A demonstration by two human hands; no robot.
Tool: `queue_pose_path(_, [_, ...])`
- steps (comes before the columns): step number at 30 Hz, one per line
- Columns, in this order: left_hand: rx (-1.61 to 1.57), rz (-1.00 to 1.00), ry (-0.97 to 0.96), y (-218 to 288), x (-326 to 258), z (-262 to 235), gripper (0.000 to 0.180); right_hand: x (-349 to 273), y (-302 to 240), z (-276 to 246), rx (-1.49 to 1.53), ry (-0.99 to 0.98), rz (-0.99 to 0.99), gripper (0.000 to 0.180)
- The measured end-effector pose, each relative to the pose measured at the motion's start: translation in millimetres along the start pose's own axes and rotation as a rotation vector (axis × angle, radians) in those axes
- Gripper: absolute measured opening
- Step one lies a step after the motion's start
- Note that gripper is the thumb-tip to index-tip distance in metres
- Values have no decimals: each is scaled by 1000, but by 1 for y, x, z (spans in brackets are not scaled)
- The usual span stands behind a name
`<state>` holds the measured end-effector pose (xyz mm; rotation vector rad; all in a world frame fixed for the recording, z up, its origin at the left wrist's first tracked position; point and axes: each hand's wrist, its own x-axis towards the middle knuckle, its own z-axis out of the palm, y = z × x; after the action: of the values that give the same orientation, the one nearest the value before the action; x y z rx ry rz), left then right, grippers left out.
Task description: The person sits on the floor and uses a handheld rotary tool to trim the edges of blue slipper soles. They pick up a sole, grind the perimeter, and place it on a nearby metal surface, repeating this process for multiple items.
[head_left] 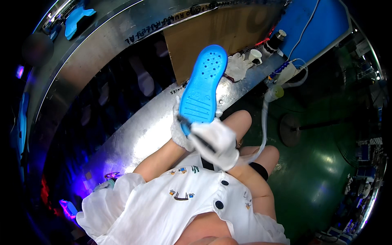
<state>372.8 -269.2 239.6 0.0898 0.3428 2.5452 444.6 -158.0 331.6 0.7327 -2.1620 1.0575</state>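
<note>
A bright blue shoe sole [204,85] stands tilted in front of me, its holed and ridged face toward me. My left hand [179,130], in a white glove, grips its lower left edge, with part of the hand behind the sole. My right hand [216,143], gloved too and smeared by motion, is at the sole's lower end. Its fingers are closed round a slim dark tool [207,143], which reaches up to the sole's lower left edge. The tool is too blurred to tell its kind.
Beyond lies a metal bench [153,118] with a cardboard sheet [192,45], spare gloves [238,67], a white cup [255,56] and a dark bottle [278,38]. A pale hose [264,122] hangs at the right. Another blue piece [77,22] lies far left.
</note>
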Motion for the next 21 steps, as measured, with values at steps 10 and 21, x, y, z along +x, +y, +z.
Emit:
queue_pose_path(10, [-155,-139,-289,17,1,20,84,-8,-9,3,99,37,138,15])
queue_pose_path(21, [-24,-170,148,37,-2,40,77,-11,23,0,107,84,194,18])
